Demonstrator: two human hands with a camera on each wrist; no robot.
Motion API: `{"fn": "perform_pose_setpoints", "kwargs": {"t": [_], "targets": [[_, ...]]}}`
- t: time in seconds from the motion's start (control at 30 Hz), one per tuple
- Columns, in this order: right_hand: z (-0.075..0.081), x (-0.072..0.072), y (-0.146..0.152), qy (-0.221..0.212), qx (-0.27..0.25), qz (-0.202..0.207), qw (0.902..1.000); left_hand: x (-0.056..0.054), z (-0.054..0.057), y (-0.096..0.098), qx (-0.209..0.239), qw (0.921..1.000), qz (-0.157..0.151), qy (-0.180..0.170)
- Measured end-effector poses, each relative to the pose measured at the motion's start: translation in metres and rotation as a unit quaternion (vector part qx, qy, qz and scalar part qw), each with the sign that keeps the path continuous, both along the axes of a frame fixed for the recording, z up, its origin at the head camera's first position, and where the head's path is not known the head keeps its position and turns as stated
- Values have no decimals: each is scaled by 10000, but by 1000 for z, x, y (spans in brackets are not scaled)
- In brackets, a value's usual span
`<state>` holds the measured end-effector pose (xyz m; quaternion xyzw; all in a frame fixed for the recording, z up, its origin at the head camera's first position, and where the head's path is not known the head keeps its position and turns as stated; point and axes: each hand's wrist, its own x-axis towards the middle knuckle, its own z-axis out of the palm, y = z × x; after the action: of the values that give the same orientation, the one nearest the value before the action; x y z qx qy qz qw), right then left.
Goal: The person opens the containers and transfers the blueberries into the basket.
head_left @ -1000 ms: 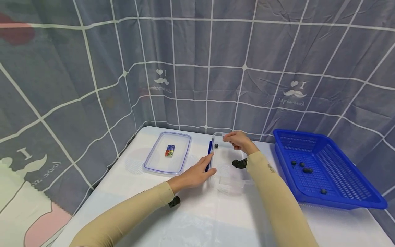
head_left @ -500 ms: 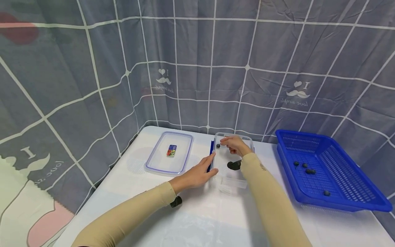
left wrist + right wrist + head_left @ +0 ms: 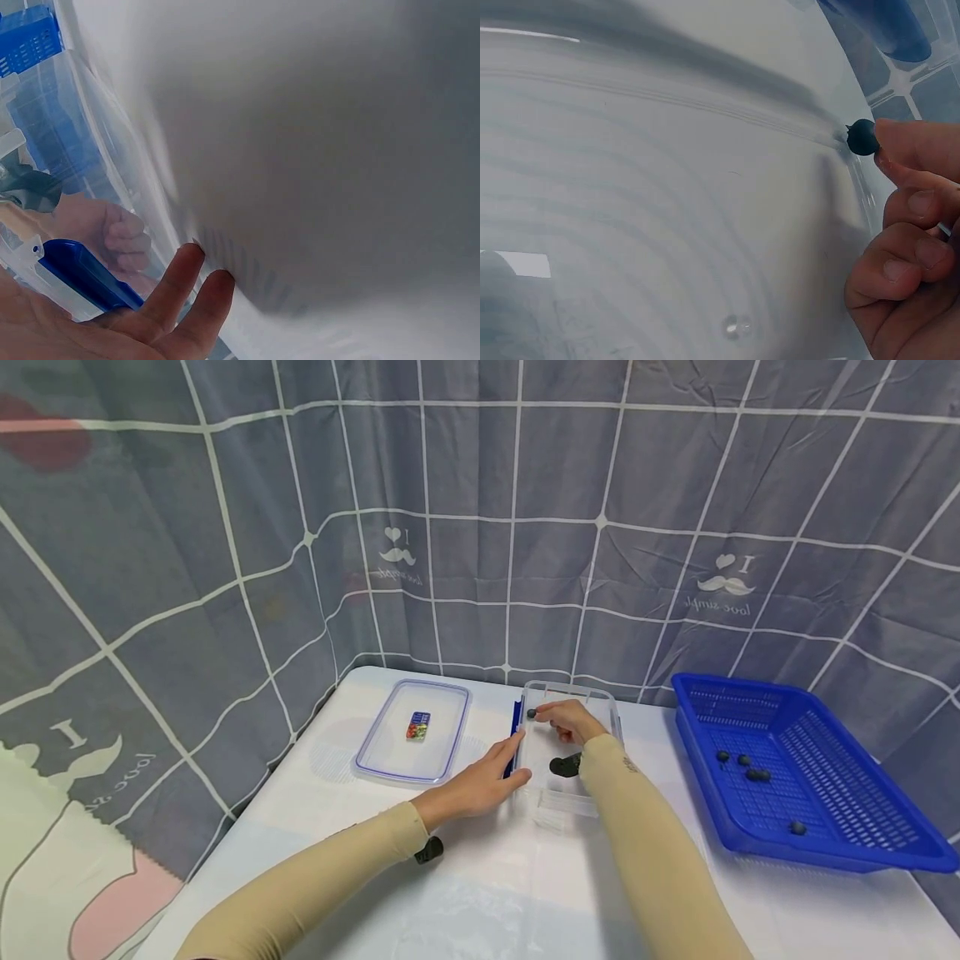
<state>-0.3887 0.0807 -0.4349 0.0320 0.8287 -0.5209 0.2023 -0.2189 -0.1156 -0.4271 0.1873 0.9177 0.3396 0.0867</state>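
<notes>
A dark round blueberry with a small pointed crown sits in the far left corner of the clear plastic box. My right hand reaches inside the box and pinches this blueberry at the tips of thumb and index finger, the other fingers curled in. My left hand lies along the box's left outer side, by its blue side clip. Its fingers are extended and hold nothing; in the left wrist view two fingertips show beside the clear wall.
On the right stands a blue plastic basket with several blueberries on its mesh floor. A clear lid with a blue seal and a coloured label lies left of the box. A grey gridded curtain hangs behind the white table.
My right hand has moved left and slightly down inside the box, from apart to pinching the blueberry. The left hand keeps its place against the box. The view has shifted slightly.
</notes>
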Motion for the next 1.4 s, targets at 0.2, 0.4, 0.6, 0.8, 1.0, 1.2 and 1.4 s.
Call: {"fn": "perform_pose_setpoints", "kwargs": {"t": [0.2,0.4,0.6,0.8,1.0,1.2,1.4], "targets": [[0,2,-4,62,24,-12,10000,0,-1,-1,5,10000,30,26],[0,3,-8,133,85,-40,9999,1,1,0,19,10000,55,45],[-4,1,-10,149,197,-131,9996,1,0,0,32,10000,48,49],[-7,-3,-12,121,407,-252,9988,0,0,0,-11,10000,33,85],[-7,-5,-14,108,447,-329,9984,-2,0,0,16,10000,6,92],[-4,-2,-14,135,445,-373,9982,-3,-1,1,-10,9999,-4,104],[-5,-1,-12,62,478,-301,9984,-2,-3,1,-47,9999,7,92]]}}
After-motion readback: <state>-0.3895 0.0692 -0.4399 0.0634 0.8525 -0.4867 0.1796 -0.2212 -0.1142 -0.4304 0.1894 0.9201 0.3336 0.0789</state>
